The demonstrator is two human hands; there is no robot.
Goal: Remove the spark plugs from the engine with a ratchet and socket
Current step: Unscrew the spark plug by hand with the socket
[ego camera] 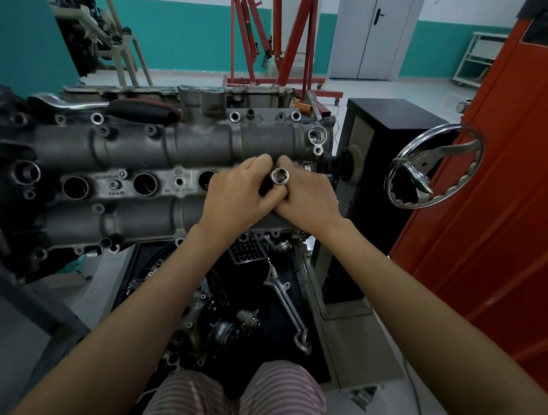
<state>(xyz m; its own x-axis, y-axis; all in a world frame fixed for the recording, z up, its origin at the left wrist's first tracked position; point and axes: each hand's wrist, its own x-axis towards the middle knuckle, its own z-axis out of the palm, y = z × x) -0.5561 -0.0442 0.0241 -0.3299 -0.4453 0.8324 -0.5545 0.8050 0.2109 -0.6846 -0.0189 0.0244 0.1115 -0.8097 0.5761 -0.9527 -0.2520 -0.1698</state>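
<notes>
Over the engine's (175,148) right end, my 2 hands meet: left hand (236,195) and right hand (307,199) both curl around the chrome socket (280,177), its open end facing me. Behind the engine lies the ratchet (114,107).
</notes>
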